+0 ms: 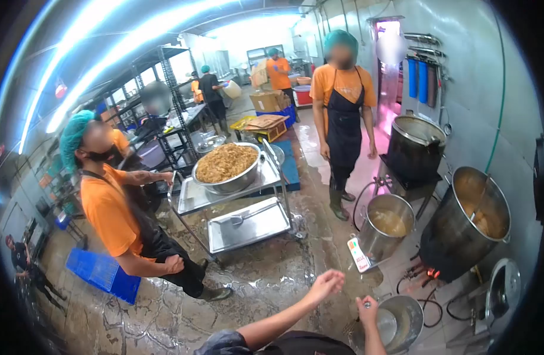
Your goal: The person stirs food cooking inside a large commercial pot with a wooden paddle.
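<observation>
My left hand [327, 285] is raised in front of me with its fingers curled together; whether anything is inside them is too small to tell. Lower and to the right, my right hand [367, 307] is closed round a small metal end, perhaps a handle, whose rest is hard to make out. A metal pot [413, 316] on the floor is nearest to my right hand. Beyond my hands stands a tall steel pot [374, 234] of brownish liquid, with a white scale display [359, 255] at its base.
One person [343, 106] stands ahead; another [115, 207] holds a steel cart [248, 225] bearing a heaped bowl [227, 188]. At right are a large pot [446, 242] over a flame, a dark pot [411, 157] and hoses. Blue crates [103, 275] lie left on wet floor.
</observation>
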Tool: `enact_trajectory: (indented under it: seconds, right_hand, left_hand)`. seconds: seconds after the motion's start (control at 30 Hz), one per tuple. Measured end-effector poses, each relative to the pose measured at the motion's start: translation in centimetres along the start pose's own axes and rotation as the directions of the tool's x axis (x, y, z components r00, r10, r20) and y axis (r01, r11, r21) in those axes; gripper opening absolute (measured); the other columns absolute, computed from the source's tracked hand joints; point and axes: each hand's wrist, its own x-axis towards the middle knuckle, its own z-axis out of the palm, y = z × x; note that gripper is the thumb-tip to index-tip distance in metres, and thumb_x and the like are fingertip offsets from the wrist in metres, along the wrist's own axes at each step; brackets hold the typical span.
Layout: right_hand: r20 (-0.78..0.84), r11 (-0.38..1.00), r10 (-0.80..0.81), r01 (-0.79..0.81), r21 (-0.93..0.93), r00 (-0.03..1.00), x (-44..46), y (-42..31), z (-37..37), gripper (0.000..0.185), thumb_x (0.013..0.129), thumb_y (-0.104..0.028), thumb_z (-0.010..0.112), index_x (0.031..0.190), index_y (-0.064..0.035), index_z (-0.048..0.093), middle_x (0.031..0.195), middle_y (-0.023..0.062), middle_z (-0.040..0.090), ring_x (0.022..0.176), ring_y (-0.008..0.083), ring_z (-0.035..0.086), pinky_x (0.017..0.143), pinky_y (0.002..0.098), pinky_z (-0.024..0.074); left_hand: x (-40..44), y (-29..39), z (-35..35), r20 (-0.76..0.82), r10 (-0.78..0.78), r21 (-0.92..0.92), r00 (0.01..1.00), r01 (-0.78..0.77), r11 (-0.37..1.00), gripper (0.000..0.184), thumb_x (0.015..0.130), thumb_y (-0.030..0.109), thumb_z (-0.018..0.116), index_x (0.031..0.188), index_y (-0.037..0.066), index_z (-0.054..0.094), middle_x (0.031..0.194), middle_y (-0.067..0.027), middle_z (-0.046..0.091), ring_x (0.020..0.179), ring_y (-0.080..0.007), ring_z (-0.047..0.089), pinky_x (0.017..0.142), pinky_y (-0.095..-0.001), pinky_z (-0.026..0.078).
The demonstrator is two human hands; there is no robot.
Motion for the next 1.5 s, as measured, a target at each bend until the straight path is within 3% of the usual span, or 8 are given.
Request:
enact_trajectory:
  seconds: [0.2,0.43,0.63,0.77,1.17,1.27,1.4,1.5]
  right_hand:
    - [-0.492,0.998,0.047,-0.063,-0.016,0.87,-7.1,5.9,-7.9,0.033,0.075,-0.016,0.065,0.059,-0.0064,0.038,0.051,-0.0014,0.041,0.049,0.009,0.038,0.048,0.0243,0.0334]
    - [-0.62,0.974,0.144,0.0,0.226,0.771,-22.5,6.9,-23.6,0.034,0.082,-0.014,0.058,0.06,-0.0096,0.033,0.049,-0.0019,0.035,0.042,0.0064,0.036,0.038,0.0215,0.0284]
    - [-0.738,0.954,0.295,-0.148,0.26,0.607,-35.8,9.1,-36.7,0.029,0.082,-0.016,0.058,0.064,-0.0121,0.035,0.049,-0.0028,0.035,0.044,0.0053,0.034,0.04,0.0197,0.0254]
    - [-0.79,0.931,0.36,-0.138,0.338,0.495,-37.1,11.6,-43.2,0.03,0.081,-0.014,0.059,0.065,-0.0121,0.034,0.05,-0.0046,0.033,0.044,0.0043,0.033,0.039,0.0201,0.0259]
    - [-0.428,0.875,-0.4,0.2,-0.44,0.811,-20.9,7.5,-55.3,0.034,0.081,-0.013,0.059,0.062,-0.0101,0.031,0.052,-0.0047,0.028,0.044,0.0038,0.03,0.037,0.0204,0.0236]
    - [-0.417,0.951,-0.235,0.12,-0.284,0.878,-17.3,6.4,-57.5,0.037,0.08,-0.013,0.059,0.058,-0.0069,0.031,0.053,-0.0022,0.029,0.048,0.0081,0.027,0.045,0.0246,0.0246]
    - [-0.409,0.989,-0.14,0.11,-0.097,0.902,-12.3,5.8,-61.6,0.036,0.081,-0.013,0.059,0.059,-0.0079,0.03,0.053,-0.0026,0.029,0.045,0.0073,0.029,0.043,0.0233,0.0262]
    - [-0.412,0.995,0.016,0.024,0.093,0.911,-8.3,5.6,-65.0,0.036,0.081,-0.014,0.058,0.059,-0.0087,0.03,0.052,-0.003,0.03,0.042,0.006,0.031,0.039,0.0214,0.0275]
  left_hand:
    - [1.3,-2.2,7.1,0.104,0.08,-0.041,0.991,-0.076,0.996,0.016,0.087,0.019,0.047,0.098,0.008,0.053,0.084,-0.0005,0.056,0.074,-0.0084,0.055,0.068,-0.0221,0.045]
    - [-4.8,-14.6,26.5,0.237,0.0,-0.176,0.971,0.043,0.983,0.012,0.085,0.02,0.049,0.091,0.011,0.055,0.078,0.0019,0.055,0.063,-0.0055,0.049,0.055,-0.0184,0.04]
    - [-16.3,-20.0,41.7,0.813,-0.229,0.151,0.536,0.185,0.971,0.02,0.083,0.025,0.047,0.096,0.01,0.051,0.08,0.001,0.055,0.07,-0.0067,0.05,0.058,-0.0199,0.04]
    - [-19.5,-22.3,46.4,0.898,-0.249,0.201,0.362,0.164,0.966,0.021,0.084,0.026,0.047,0.096,0.01,0.051,0.081,0.0007,0.055,0.069,-0.0073,0.049,0.057,-0.0205,0.04]
    - [-14.9,-24.9,57.3,0.856,-0.299,0.218,0.421,0.231,0.948,0.021,0.079,0.026,0.05,0.094,0.012,0.051,0.08,0.0013,0.054,0.061,-0.0089,0.05,0.051,-0.0207,0.04]
    - [-11.0,-25.8,61.3,0.923,-0.214,0.172,0.319,0.154,0.973,0.034,0.087,0.03,0.05,0.107,0.002,0.055,0.106,-0.0108,0.056,0.102,-0.0205,0.051,0.085,-0.0352,0.041]
    - [-5.5,-24.4,65.5,0.926,-0.271,0.224,0.263,0.195,0.955,0.032,0.088,0.024,0.046,0.112,0.003,0.051,0.109,-0.0132,0.055,0.102,-0.0201,0.052,0.085,-0.0328,0.041]
    - [-3.0,-21.1,67.4,0.94,-0.187,0.127,0.284,0.217,0.968,0.019,0.08,0.021,0.05,0.095,0.01,0.051,0.082,0.0003,0.056,0.065,-0.0093,0.054,0.056,-0.0224,0.043]
